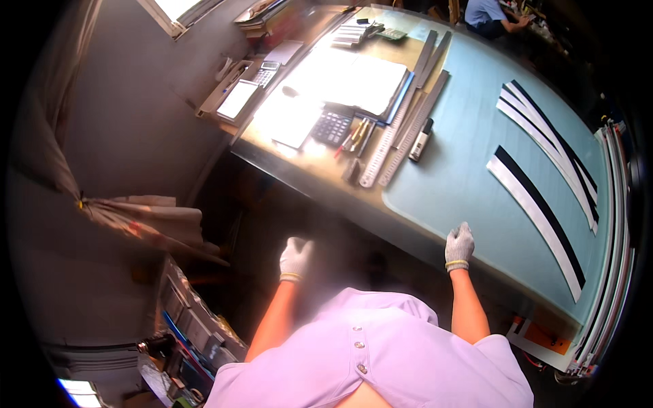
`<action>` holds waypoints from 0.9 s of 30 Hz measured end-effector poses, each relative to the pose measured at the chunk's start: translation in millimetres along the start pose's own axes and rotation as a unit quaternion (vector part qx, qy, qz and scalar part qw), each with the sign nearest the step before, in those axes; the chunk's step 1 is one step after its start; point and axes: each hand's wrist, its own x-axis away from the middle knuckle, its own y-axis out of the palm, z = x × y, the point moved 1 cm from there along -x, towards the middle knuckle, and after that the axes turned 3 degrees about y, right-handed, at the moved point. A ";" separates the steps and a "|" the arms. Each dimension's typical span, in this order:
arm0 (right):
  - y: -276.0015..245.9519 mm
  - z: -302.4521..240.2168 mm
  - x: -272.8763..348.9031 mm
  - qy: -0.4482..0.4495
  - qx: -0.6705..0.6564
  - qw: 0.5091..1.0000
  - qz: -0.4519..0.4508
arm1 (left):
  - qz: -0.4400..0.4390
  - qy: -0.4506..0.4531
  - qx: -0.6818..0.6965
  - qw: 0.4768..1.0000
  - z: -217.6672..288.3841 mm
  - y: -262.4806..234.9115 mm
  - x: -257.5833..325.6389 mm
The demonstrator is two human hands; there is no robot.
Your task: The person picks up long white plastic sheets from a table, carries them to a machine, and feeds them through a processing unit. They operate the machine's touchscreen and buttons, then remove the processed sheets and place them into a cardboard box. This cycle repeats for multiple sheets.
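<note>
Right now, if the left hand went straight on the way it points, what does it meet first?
Left hand would likely meet the table's near edge first. Its height against the tabletop is unclear from this view; if lower, it could pass underneath.

Left hand (295,260), right hand (460,247): fingertips were hidden. Co-worker (486,15): head was cut off by upper edge. Open book (373,80): pages were washed out by glare.

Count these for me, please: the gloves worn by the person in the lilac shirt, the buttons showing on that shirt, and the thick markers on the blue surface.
White gloves: 2
Shirt buttons: 3
Thick marker: 1
Total: 6
</note>
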 end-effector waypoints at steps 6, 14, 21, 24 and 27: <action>62.5 -101.0 -40.7 0.001 0.060 0.997 -0.047 | 0.086 -0.060 -0.099 0.990 -58.2 -48.7 -134.4; 135.8 -173.7 -22.0 0.160 0.047 0.985 -0.043 | 0.103 0.085 -0.018 0.991 -54.9 -57.0 -373.9; 217.5 -241.5 24.5 0.217 0.258 0.929 0.150 | -0.129 0.442 -0.227 0.858 -25.7 -58.1 -557.4; 241.6 -264.4 19.4 0.254 0.282 0.905 0.191 | -0.229 0.484 -0.270 0.801 -35.1 -51.0 -583.9; 250.8 -276.1 15.5 0.287 0.317 0.877 0.219 | -0.266 0.471 -0.244 0.805 -23.8 -44.8 -588.9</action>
